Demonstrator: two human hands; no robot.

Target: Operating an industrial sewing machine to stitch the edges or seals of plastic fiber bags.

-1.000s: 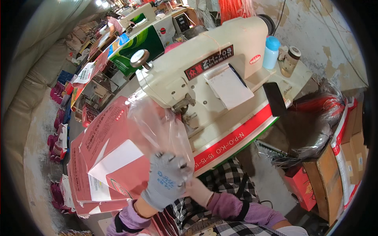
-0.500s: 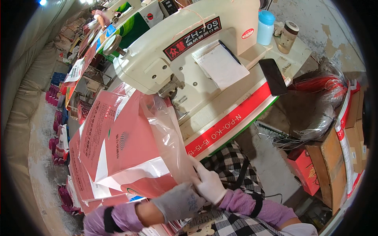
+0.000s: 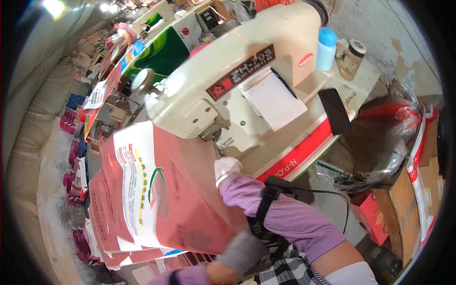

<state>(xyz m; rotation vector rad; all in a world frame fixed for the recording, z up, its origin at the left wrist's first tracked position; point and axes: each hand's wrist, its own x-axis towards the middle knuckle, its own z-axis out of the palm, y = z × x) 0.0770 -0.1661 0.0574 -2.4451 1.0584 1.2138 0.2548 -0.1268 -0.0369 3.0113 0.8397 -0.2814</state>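
Note:
A large red and white printed sack lies slanted under the head of a cream industrial sewing machine. Its upper right edge reaches the needle area. My right hand, in a white glove, is closed at the sack's right edge just below the needle, the fingertips partly hidden. At the sack's near corner is my left hand in a grey glove, smeared by motion. Its fingers cannot be made out. More red and white sacks lie stacked underneath.
On the machine table rest a notepad with a pen, a black phone, a blue bottle and a lidded jar. A bin of clear plastic scraps and a cardboard box stand at the right. Another person is far off.
My right hand has moved up and left to the needle area. The sack has swung round to show a white panel, and the clear liner is out of sight. My left hand has shifted right and down.

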